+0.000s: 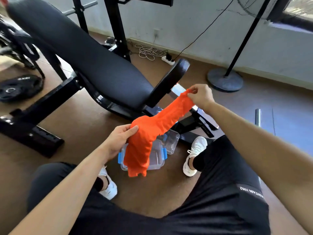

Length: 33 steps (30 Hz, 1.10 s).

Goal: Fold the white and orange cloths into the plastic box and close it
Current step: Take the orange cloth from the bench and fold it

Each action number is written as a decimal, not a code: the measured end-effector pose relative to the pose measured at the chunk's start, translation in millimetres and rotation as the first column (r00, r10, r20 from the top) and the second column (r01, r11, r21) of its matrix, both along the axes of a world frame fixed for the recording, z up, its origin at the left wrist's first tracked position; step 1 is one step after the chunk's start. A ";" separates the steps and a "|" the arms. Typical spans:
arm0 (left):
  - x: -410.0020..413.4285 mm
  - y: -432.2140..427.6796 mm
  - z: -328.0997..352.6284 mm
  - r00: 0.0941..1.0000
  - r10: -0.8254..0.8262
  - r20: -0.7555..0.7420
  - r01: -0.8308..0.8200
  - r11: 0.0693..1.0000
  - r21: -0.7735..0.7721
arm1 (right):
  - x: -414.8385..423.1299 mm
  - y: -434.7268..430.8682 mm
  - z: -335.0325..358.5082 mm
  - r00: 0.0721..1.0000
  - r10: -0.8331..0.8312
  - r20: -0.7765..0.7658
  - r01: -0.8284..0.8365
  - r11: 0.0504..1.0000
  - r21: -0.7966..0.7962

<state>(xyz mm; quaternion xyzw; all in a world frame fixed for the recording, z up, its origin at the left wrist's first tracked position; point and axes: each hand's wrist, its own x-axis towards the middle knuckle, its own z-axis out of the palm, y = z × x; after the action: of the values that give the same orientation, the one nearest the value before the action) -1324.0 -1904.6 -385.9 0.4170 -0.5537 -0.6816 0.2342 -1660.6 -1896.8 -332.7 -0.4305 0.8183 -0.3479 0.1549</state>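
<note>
Both hands hold the orange cloth (149, 133) above the open plastic box (157, 158) on the floor: the left hand (118, 139) clasps its middle, the right hand (201, 95) pinches an upper corner, the lower end hanging.

Bright orange cloth (149, 133), plain and unpatterned. Clear plastic box (156, 160) with blue clips (164, 153). Brown floor (81, 119). Black padded bench (84, 53) with a fine woven texture. White shoes (194, 155), black trousers (220, 192) with small white lettering. Grey fan base (225, 80).
</note>
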 end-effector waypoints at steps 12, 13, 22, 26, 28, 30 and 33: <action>-2.7 -5.6 5.1 0.993 0.116 0.024 -0.117 0.993 0.020 | 116.2 70.3 -67.7 0.775 0.239 0.585 -0.283 0.959 -0.018; -4.9 -4.1 4.6 0.993 0.120 0.023 -0.121 0.992 0.041 | 123.3 75.5 -69.7 0.735 0.264 0.625 -0.320 0.947 -0.024; -14.7 12.5 -8.0 0.979 0.187 -0.082 -0.167 0.965 0.204 | 131.9 77.3 -82.1 0.540 0.326 0.776 -0.362 0.922 -0.135; -10.1 11.3 -19.5 0.993 0.114 0.006 -0.114 0.988 0.108 | 135.5 76.4 -79.5 0.653 0.306 0.693 -0.335 0.937 -0.098; -12.5 11.8 -21.1 0.978 0.182 0.098 -0.184 0.983 0.011 | 134.7 77.0 -80.1 0.730 0.316 0.605 -0.330 0.939 -0.092; -16.1 13.4 -22.5 0.940 0.296 0.167 -0.296 0.955 -0.028 | 132.6 78.1 -81.3 0.775 0.338 0.533 -0.342 0.935 -0.095; -16.9 13.2 -28.0 0.885 0.414 0.214 -0.419 0.908 -0.022 | 129.8 79.8 -82.7 0.756 0.463 0.463 -0.469 0.876 -0.110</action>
<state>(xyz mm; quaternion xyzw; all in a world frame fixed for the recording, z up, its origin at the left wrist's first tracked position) -1341.0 -1891.4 -413.8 0.5996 -0.4648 -0.5735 0.3091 -1530.8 -1817.0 -415.3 -0.5203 0.6239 -0.3879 0.4353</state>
